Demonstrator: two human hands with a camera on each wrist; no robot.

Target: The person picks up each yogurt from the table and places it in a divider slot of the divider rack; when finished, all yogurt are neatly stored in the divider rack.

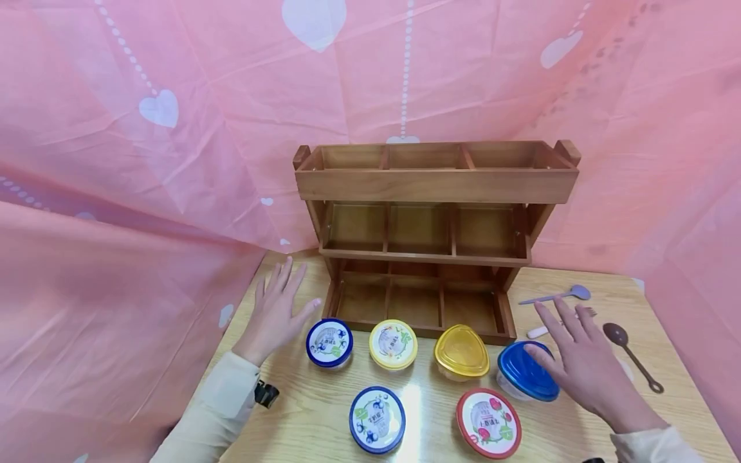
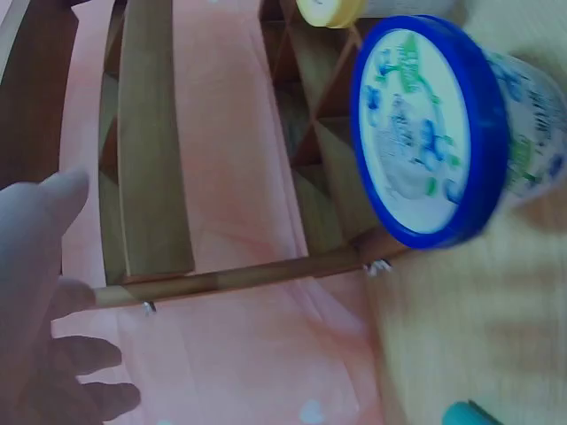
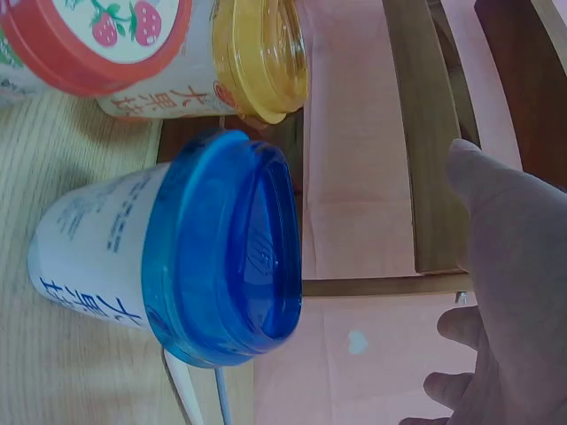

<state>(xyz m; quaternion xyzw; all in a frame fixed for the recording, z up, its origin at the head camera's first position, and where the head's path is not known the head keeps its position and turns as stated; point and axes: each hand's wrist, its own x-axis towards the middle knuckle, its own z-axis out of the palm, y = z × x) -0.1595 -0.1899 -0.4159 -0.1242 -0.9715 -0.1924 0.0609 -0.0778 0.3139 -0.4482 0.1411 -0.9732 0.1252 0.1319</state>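
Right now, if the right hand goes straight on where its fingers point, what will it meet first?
The right hand would probably meet the right side of the wooden shelf first, though depth is unclear.

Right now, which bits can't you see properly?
Head view: the middle of the white-handled utensil, hidden behind the right hand.
Left wrist view: the rest of a turquoise thing, cut by the bottom edge.
Right wrist view: part of the red lid, cut by the top edge.
Same view: inside the blue-lidded tub, under its lid.
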